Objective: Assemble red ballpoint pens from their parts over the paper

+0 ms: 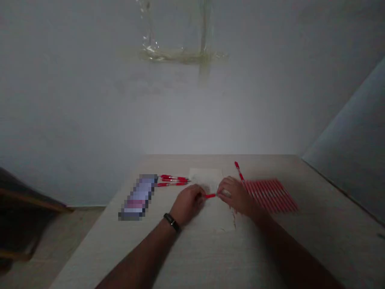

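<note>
Between my two hands, close above the paper, lies a short red pen (210, 196), running roughly sideways. My left hand (190, 200), with a black band on its wrist, pinches the pen's left end. The fingertips of my right hand (235, 194) are closed at its right end. My fingers cover both ends, so the pen's tip and cap cannot be made out. A pale sheet of paper (216, 218) is spread under both hands. Right of my right hand, many red pens (270, 195) lie side by side in a slanted row.
One red pen (239, 171) sticks out beyond the row at its far left. Several red pens (173, 179) lie loosely left of the paper. A blurred-out phone-like slab (138, 196) rests at the table's left side. Walls stand behind and right of the wooden table (180, 261).
</note>
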Demonstrator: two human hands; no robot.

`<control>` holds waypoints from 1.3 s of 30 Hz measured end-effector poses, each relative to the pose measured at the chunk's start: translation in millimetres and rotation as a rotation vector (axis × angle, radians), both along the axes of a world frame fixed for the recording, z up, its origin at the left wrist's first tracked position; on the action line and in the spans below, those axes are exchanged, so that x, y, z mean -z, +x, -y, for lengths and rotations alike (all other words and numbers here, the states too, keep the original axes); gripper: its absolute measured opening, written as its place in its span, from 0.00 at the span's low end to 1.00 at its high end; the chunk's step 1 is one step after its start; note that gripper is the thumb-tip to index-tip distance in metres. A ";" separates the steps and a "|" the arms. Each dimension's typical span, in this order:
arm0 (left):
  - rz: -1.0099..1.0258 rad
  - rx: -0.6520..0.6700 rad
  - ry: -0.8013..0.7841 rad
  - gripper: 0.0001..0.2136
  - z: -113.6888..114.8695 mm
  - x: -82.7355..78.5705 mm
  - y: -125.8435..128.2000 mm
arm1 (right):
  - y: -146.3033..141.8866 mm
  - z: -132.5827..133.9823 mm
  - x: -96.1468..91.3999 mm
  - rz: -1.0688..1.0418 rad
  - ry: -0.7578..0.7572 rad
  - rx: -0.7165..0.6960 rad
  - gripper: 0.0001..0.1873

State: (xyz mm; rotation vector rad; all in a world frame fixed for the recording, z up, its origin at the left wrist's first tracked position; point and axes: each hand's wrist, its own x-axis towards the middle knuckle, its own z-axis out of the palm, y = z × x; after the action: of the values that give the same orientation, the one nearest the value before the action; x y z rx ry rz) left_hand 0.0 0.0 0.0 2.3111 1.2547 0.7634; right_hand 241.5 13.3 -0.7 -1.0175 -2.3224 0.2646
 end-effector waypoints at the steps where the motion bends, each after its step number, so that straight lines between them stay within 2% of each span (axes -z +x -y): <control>1: -0.002 -0.012 0.000 0.04 -0.1 0.7 -0.2 | 0.3 0.1 -0.8 0.004 -0.004 -0.004 0.04; 6: -0.017 -0.045 -0.018 0.05 -0.1 1.0 -1.9 | 2.6 -1.3 1.1 0.021 -0.022 -0.009 0.04; 11: -0.054 -0.088 -0.051 0.04 -0.1 5.0 10.2 | 23.0 -10.4 19.4 0.056 -0.012 0.061 0.09; 15: -0.077 -0.107 -0.066 0.03 -2.5 13.7 25.3 | 42.1 -16.5 31.2 0.112 -0.031 0.096 0.08; 21: -0.088 -0.111 -0.085 0.03 -4.0 18.4 27.9 | 41.9 -14.0 28.5 0.102 -0.080 0.105 0.06; 29: -0.054 -0.111 -0.089 0.03 -4.4 12.8 27.8 | 36.7 -10.5 29.4 -0.280 -0.330 0.167 0.03; 35: -0.025 -0.084 -0.089 0.04 -8.2 9.8 25.6 | 28.6 -6.6 20.6 -0.350 -0.438 0.187 0.06; 39: -0.020 -0.065 -0.096 0.04 -8.1 9.2 26.7 | 26.9 -3.4 19.5 -0.332 -0.561 0.223 0.09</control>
State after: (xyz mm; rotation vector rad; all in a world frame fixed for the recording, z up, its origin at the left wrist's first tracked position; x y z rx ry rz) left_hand 26.7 8.1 -9.2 2.2159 1.3512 0.6878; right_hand 268.4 16.7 -20.2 -1.3613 -1.8471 0.9538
